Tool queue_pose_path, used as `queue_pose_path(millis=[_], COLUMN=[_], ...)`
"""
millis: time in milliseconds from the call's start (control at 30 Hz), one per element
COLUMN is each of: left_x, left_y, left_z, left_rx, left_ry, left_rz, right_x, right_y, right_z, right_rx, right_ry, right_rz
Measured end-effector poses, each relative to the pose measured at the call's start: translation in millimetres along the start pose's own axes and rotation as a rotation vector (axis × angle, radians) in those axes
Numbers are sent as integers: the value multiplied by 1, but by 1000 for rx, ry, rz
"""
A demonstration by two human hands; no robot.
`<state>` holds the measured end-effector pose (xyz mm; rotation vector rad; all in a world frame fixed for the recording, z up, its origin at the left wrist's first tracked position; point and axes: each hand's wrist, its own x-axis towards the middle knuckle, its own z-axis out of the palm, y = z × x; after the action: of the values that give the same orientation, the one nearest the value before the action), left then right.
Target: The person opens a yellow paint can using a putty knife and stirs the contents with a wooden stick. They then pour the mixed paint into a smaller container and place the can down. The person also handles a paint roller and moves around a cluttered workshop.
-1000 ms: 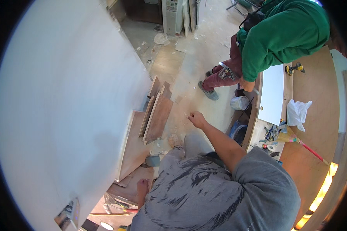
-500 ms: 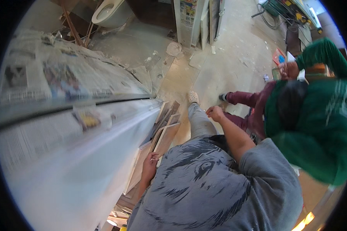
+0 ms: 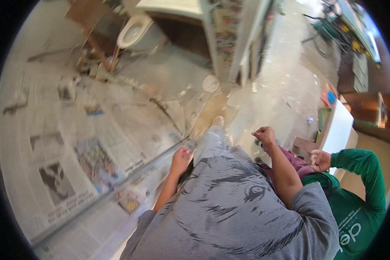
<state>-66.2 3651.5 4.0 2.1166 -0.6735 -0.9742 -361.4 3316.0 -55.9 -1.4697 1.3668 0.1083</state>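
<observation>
My left hand (image 3: 180, 160) hangs beside my left hip, close to the edge of a surface covered with newspaper (image 3: 69, 130). Its fingers look loosely bent, but motion blur hides whether they hold anything. Out in front of my right thigh is my right hand (image 3: 265, 135), fingers curled in and thumb drawn against them. Whatever may lie in that pinch is too small to make out. Neither hand touches the newspaper.
At my right a co-worker in a green top (image 3: 351, 208) stands close, one hand (image 3: 320, 160) near a white panel (image 3: 337, 125). Ahead are a toilet (image 3: 135, 32), upright boards (image 3: 251, 47) and scattered debris on the floor (image 3: 286, 65). Tools and cables (image 3: 327, 34) lie far right.
My view has turned, showing more newspaper on the left. Both hands sit farther forward, the left away from the wooden boards. The co-worker has shifted toward the lower right.
</observation>
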Motion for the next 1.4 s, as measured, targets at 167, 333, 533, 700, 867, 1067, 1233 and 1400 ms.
queue_pose_path(millis=[167, 333, 533, 700, 867, 1067, 1233, 1400], left_x=[102, 206, 278, 297, 327, 382, 432, 507], left_y=[42, 185, 305, 430, 479, 540, 603, 652], left_z=[-36, -1, 135, 264, 337, 389, 438, 492], left_rx=[143, 310, 334, 311, 420, 312, 352, 306], left_ry=[-220, -542, -884, -1000, -1050, -1073, -1082, -1083], left_rz=[-85, 42, 304, 240, 468, 272, 224, 141], right_x=[16, 25, 34, 58, 83, 124, 165, 215], right_y=[9, 34, 88, 146, 206, 220, 187, 188], right_z=[-56, -105, -130, -170, -212, -272, -335, -389], right_rx=[142, 426, 640, 628, 1037, 983, 898, 848], right_ry=[279, 601, 677, 465, 301, -56, -184, -185], right_rz=[112, 171, 157, 192, 404, 412, 424, 476])
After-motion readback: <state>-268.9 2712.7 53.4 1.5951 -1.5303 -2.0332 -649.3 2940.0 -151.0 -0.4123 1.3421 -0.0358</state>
